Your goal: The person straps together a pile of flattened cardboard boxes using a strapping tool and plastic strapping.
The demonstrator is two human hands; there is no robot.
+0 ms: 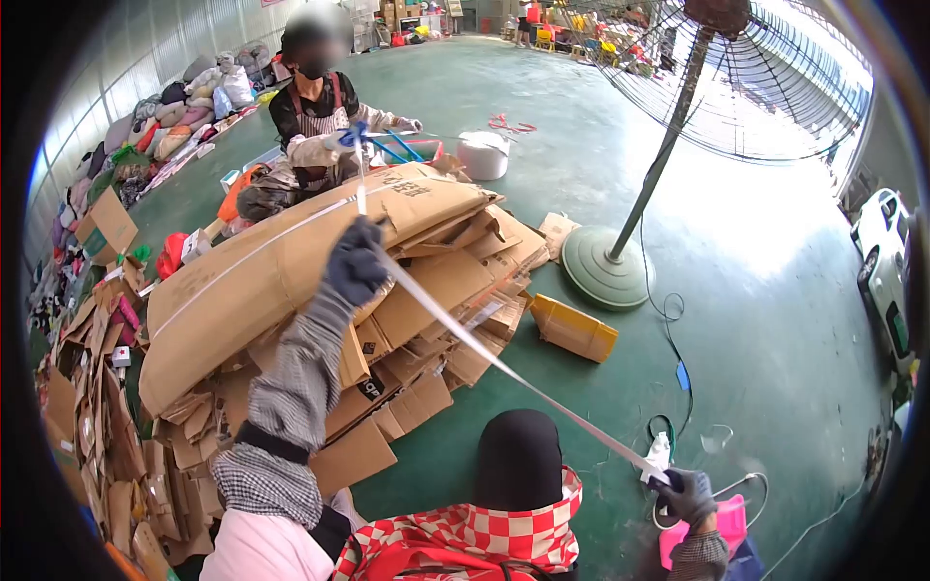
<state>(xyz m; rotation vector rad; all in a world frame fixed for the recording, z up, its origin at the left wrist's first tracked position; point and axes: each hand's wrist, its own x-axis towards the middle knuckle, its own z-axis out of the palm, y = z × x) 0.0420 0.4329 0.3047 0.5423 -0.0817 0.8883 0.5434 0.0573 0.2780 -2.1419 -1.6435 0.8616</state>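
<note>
A white strap (504, 366) runs taut from the top of a big stack of flattened cardboard (262, 257) down to the lower right. My left hand (356, 263), in a dark grey glove, is closed around the strap above the front of the stack. At the lower right my right hand (688, 496), also gloved, grips the strap's other part. Across the stack a co-worker (315, 111) in an apron holds the strap's far part in a blue-gloved hand, with a blue-handled tool (402, 145) close by. Another white strap lies along the stack's top.
A fan on a round green base (608, 268) stands right of the stack, its cable trailing over the floor. Near it are a yellow box (573, 327) and a white bucket (482, 155). A pink stool (712, 533) is beside my right hand. Loose cardboard (116, 426) piles up at left.
</note>
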